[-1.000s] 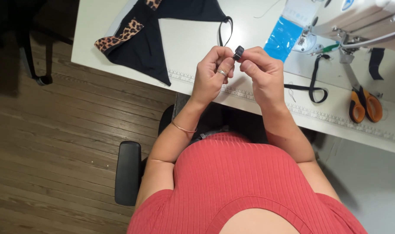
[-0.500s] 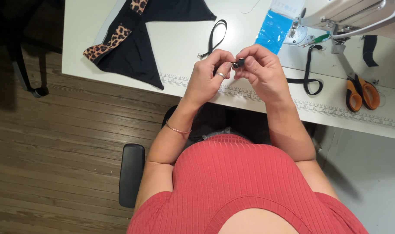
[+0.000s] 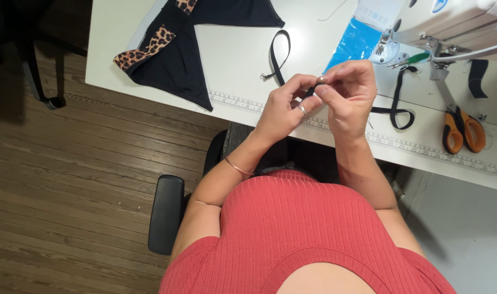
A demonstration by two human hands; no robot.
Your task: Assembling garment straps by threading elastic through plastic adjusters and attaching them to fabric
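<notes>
My left hand and my right hand meet above the near edge of the white table. Between their fingertips they pinch the end of a narrow black strap with a small metal ring on it. From my right hand the strap runs on to a black loop lying on the table. Another black strap with a small metal piece lies just beyond my left hand. A black garment with a leopard-print band is spread at the table's left.
A white sewing machine stands at the far right, with a blue sheet beside it. Orange-handled scissors lie at the right. A printed ruler runs along the table's near edge. A black chair armrest sits at my left, above the wooden floor.
My hands have kept working the strap end between the fingertips. The view has shifted, so the table and garment sit further right and lower in the frame.
</notes>
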